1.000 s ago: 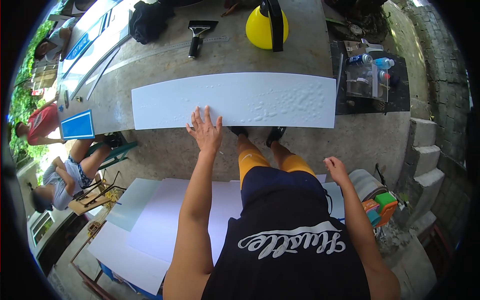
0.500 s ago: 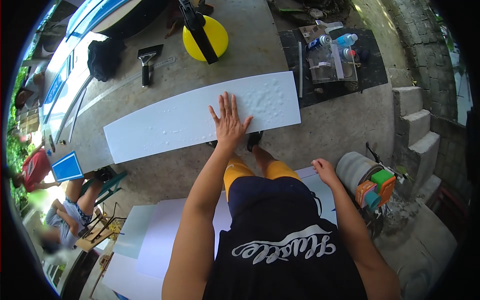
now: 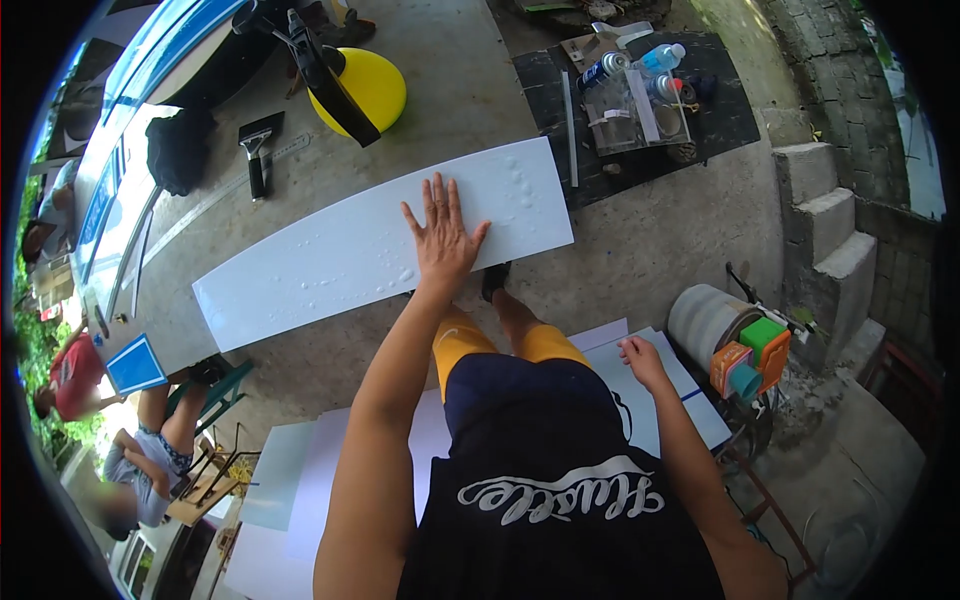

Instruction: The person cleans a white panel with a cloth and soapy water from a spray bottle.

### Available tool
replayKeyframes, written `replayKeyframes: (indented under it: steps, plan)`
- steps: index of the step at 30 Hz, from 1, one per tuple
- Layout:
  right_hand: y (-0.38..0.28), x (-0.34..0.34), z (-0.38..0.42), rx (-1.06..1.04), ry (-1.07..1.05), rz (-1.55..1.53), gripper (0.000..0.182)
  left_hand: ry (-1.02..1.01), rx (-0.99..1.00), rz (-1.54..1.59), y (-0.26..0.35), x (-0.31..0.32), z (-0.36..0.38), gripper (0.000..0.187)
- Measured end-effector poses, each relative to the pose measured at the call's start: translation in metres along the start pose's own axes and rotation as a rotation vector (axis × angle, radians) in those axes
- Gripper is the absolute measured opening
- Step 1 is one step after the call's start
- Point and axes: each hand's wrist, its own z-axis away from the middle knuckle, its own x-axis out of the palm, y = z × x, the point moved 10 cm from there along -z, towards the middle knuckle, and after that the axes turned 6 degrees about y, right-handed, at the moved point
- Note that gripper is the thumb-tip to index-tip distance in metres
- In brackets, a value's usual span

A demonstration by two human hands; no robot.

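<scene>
A long white panel with one curved edge lies on the grey table, with water-like droplets on its surface. My left hand rests palm down near its middle, fingers spread, holding nothing. Larger droplets show to the right of the fingers. My right hand hangs to the right of my legs, away from the panel, its fingers curled in and nothing visible in them. Behind the panel are a yellow spray bottle with a black top and a black-headed squeegee.
Cans and bottles stand by a clear box on a black sheet. A metal ruler and black cloth lie on the table. Pale sheets are behind me. Two people sit at left; concrete steps rise at right.
The view has shifted, moving the table items leftward. The dense wet patch at the panel's right has become fewer, separate drops. My left hand remains flat on the panel.
</scene>
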Motion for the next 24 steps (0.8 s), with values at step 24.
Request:
replayKeyframes:
  steps: [24]
  plan:
    - [0.050,0.007,0.021,0.090,0.022,-0.099,0.036,-0.015,0.495,0.049,0.139,0.023,-0.060,0.082]
